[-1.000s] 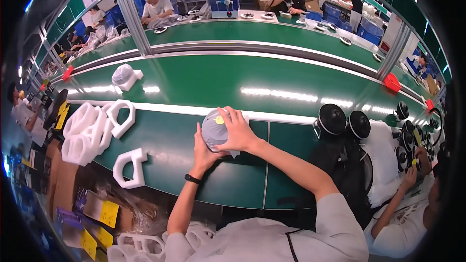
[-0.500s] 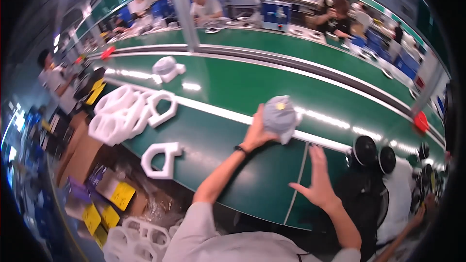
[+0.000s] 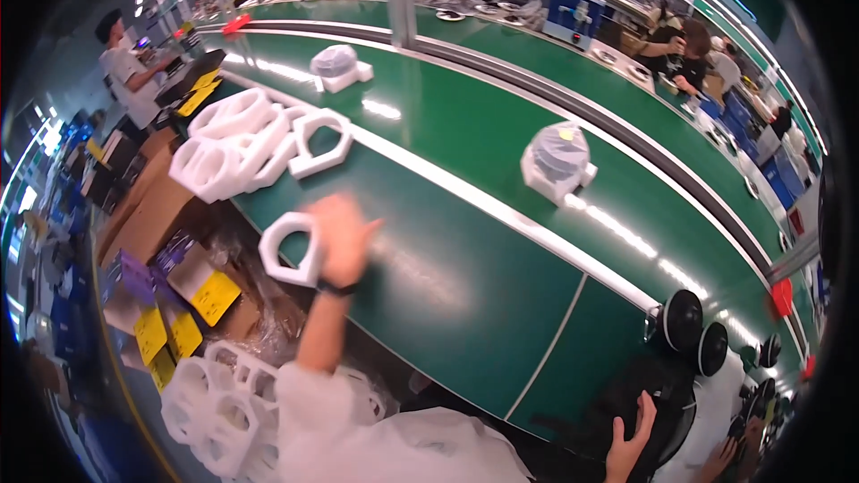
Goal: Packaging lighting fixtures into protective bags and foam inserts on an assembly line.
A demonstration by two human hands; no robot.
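Observation:
My left hand [image 3: 343,237], smeared by motion, is at the right side of a white foam ring [image 3: 271,251] on the near green tabletop. It covers part of the ring; its thumb sticks out to the right, away from the foam. Whether the fingers touch the ring I cannot tell. Low on the right, my right hand [image 3: 629,434] is open with fingers apart, holding nothing, near a dark black item [image 3: 617,394]. On the green conveyor belt ahead sits a grey, plastic-wrapped round object [image 3: 557,154] in a white foam holder [image 3: 548,186].
A pile of white foam rings [image 3: 219,139] lies at the left. Another wrapped object [image 3: 334,63] rides farther along the belt. Black round parts [image 3: 682,320] stand at the right. Cartons with yellow labels [image 3: 215,295] and more foam [image 3: 215,411] are lower left. People work beyond the belt.
My left hand has let go of the grey wrapped object, now on the belt, and swung left to the foam ring. My right hand has drawn back low and right. The view has shifted.

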